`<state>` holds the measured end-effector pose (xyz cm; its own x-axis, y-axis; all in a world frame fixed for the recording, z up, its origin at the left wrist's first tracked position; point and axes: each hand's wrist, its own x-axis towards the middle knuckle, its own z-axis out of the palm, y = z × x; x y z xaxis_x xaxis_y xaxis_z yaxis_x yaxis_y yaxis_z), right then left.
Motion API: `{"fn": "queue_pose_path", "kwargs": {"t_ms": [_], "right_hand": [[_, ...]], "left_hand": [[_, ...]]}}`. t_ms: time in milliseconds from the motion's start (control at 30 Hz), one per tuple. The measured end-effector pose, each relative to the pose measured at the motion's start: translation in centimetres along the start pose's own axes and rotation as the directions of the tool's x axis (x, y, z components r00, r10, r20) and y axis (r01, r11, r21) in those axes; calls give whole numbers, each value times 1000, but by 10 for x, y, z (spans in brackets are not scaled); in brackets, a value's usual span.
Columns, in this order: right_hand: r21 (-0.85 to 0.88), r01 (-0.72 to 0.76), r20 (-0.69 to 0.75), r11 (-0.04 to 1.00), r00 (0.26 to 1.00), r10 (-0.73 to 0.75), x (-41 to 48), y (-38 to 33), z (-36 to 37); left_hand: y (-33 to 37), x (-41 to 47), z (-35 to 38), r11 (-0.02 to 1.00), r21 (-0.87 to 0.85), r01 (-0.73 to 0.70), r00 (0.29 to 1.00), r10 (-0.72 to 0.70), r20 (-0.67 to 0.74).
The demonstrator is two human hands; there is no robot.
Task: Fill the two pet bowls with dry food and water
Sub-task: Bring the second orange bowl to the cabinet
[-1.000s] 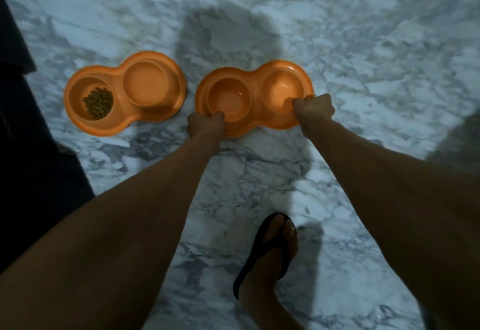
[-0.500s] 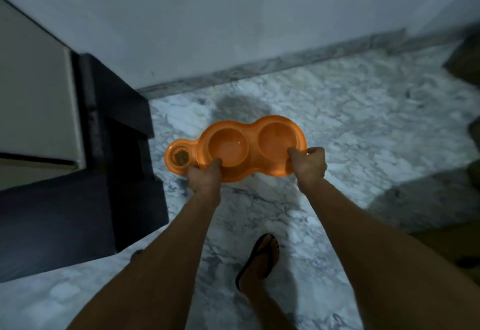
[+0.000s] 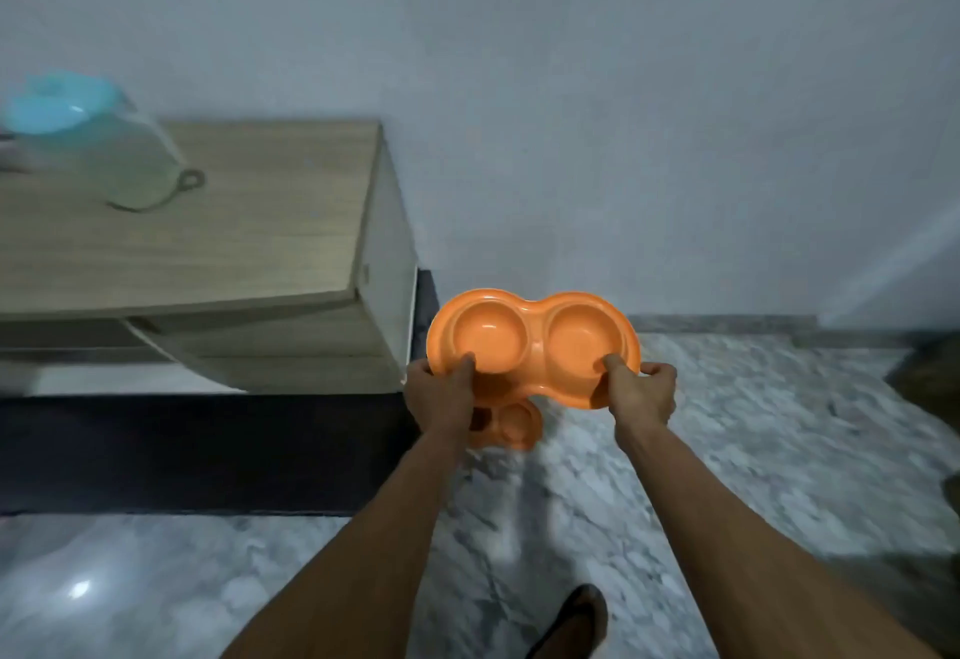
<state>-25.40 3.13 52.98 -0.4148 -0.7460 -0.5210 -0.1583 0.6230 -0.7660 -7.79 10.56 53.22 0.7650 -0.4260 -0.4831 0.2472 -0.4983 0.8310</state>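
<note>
Since the earlier frames we had lifted the empty double bowl (image 3: 535, 341) off the marble floor (image 3: 753, 450) & straightened up; it was now held in the air, both wells bare. Left hand (image 3: 439, 396) clamped the near-left rim, thumb in the well; right hand (image 3: 644, 391) clamped the near-right rim, same way. Second double bowl (image 3: 511, 424) sat on the floor below, mostly hidden by the held one & the left hand; kibble in it couldn't be made out now. A wooden cabinet (image 3: 234, 227) came into view w/ a clear jug, teal lid (image 3: 78, 139), on top, blurred. Our guess: the lift meant this bowl was headed somewhere for filling, maybe that jug; neither well filled yet.
</note>
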Motion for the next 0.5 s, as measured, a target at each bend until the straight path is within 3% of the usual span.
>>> {"fn": "queue_pose_path", "kwargs": {"t_ms": [267,500], "right_hand": [[15,126,43,992,991,-126,-173,-17,78],[10,217,180,976,960,-215,-292,-39,185]], "left_hand": [[42,21,-185,981,-194,-17,999,11,-33],[78,76,-335,966,-249,-75,982,28,-186]]}}
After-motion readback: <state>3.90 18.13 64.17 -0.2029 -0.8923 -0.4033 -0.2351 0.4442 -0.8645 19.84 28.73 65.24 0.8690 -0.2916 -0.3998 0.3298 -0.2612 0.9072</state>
